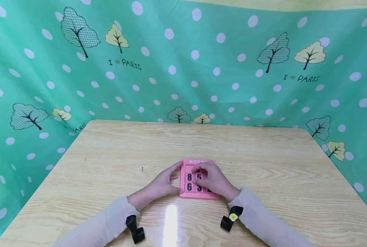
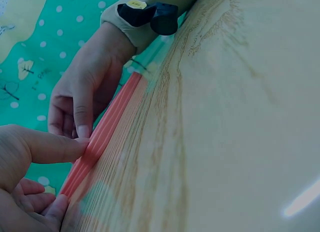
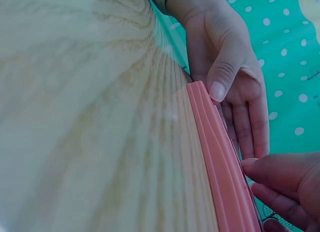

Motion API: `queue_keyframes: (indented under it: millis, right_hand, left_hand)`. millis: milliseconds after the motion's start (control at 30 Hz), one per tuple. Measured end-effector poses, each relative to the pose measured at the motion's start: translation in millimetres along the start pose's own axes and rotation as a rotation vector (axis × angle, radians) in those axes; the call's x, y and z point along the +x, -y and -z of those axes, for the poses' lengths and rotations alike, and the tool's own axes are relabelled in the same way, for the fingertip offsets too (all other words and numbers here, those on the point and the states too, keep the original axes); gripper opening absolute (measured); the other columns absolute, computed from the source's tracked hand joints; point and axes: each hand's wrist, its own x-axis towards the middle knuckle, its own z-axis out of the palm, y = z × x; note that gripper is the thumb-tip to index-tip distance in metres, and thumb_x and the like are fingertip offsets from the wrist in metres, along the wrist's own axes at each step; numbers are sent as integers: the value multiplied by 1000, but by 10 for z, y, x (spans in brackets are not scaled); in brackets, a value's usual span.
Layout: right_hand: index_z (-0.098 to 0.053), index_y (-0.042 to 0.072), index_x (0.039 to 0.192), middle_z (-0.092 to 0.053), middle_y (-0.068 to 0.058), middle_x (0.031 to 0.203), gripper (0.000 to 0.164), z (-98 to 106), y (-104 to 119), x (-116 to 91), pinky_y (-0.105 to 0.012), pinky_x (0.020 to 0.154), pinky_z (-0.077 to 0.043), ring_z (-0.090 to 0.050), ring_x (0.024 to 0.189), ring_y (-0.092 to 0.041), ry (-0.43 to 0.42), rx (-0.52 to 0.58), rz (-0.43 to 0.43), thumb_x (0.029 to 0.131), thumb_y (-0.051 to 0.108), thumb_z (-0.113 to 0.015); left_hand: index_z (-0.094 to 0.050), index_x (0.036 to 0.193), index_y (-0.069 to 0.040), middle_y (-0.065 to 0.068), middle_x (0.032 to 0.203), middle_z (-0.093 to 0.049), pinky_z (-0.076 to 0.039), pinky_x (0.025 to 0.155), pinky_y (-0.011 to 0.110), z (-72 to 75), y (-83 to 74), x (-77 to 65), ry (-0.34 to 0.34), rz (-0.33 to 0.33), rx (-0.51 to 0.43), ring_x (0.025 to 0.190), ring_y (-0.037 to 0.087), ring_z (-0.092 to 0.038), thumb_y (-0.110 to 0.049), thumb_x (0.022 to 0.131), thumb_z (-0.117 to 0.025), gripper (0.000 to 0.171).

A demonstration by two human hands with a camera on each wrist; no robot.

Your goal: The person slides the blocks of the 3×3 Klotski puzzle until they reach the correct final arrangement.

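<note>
A pink sliding number puzzle (image 1: 199, 196) lies flat on the table, its numbered tiles 8, 5, 6 and 3 readable. My left hand (image 1: 163, 183) holds the puzzle frame along its left side, thumb at the lower left corner and a finger at the upper left. Over the tiles, my right hand (image 1: 213, 178) bends its index finger and thumb down onto the puzzle face, covering the right-hand tiles. No tile shows in the upper left slot. In the left wrist view, the frame's pink edge (image 2: 107, 127) runs between both hands.
The wooden table (image 1: 263, 154) reaches out around the puzzle on all sides. Behind it hangs a green dotted cloth (image 1: 183, 51) with printed trees. Black straps with small cameras (image 1: 135, 230) sit on both wrists, and a bright reflection lies near the front.
</note>
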Motion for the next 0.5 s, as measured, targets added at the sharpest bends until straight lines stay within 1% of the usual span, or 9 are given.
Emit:
queue_keyframes:
  millis: [267, 400, 500]
  right_hand:
    - [-69, 15, 97, -63, 7, 98, 24, -1, 1, 7, -34, 88, -45, -48, 98, -14, -10, -2, -2, 76, 6, -75]
    - [-69, 16, 97, -62, 7, 98, 24, -7, -6, 16, -33, 87, -44, -47, 97, -13, -19, -10, -15, 76, 7, -75]
    - [-69, 16, 97, -62, 7, 97, 25, -8, -5, 25, -33, 85, -44, -46, 96, -14, -30, -12, -26, 75, 7, -75]
  left_hand:
    - [-21, 150, -6, 17, 151, -29, -36, 108, 45, -4, -15, -2, 1, -2, 3, 129, 39, -39, -1, 69, -74, 97]
    - [-21, 150, -4, 19, 150, -29, -36, 108, 46, -1, -9, 6, 2, -16, 3, 128, 40, -40, -1, 69, -75, 97]
    - [-21, 150, -5, 18, 151, -29, -35, 109, 45, 0, -11, 9, 0, -16, 0, 129, 39, -39, -1, 69, -75, 97]
